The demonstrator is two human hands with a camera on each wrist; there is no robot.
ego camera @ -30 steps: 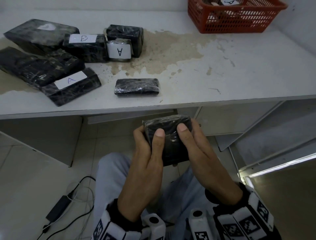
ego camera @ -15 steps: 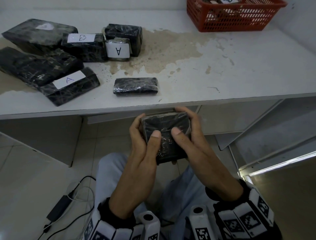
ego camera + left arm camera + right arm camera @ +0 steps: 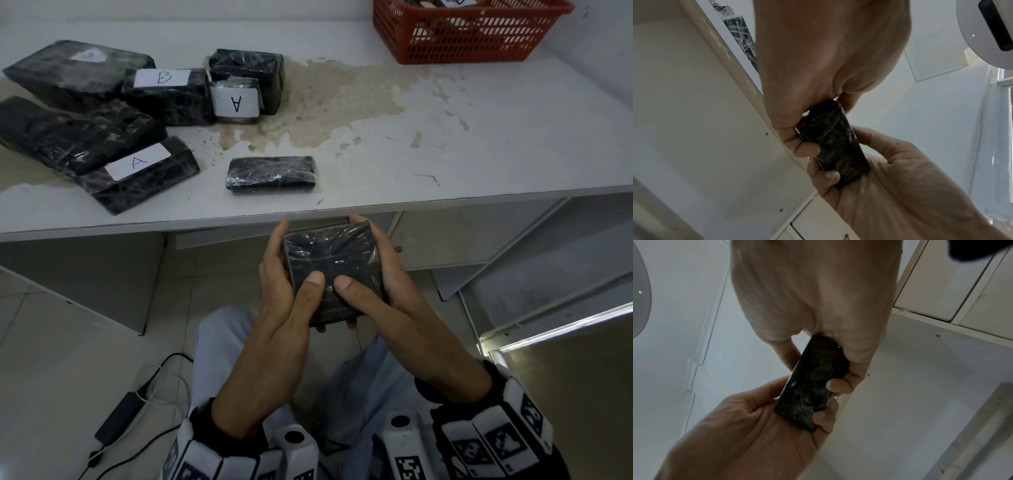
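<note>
A black block wrapped in clear film [image 3: 330,260] is held just below the white table's front edge [image 3: 445,200], above my lap. My left hand [image 3: 277,284] grips its left side and my right hand [image 3: 388,274] its right side, with both thumbs pressed on the top face near its lower end. In the left wrist view the block [image 3: 834,142] shows edge-on, with the left fingers [image 3: 807,149] curled round it. The right wrist view shows the same block [image 3: 816,381] pinched by my right hand [image 3: 838,384].
A smaller wrapped black block [image 3: 272,174] lies near the table's front. Several black packages, some labelled A [image 3: 137,162] or B [image 3: 162,78], are piled at the left. A red basket [image 3: 469,34] stands back right. A power adapter and cables [image 3: 120,421] lie on the floor.
Both hands have raised the block toward the table edge and tipped its top face toward me. The thumbs now sit lower on that face.
</note>
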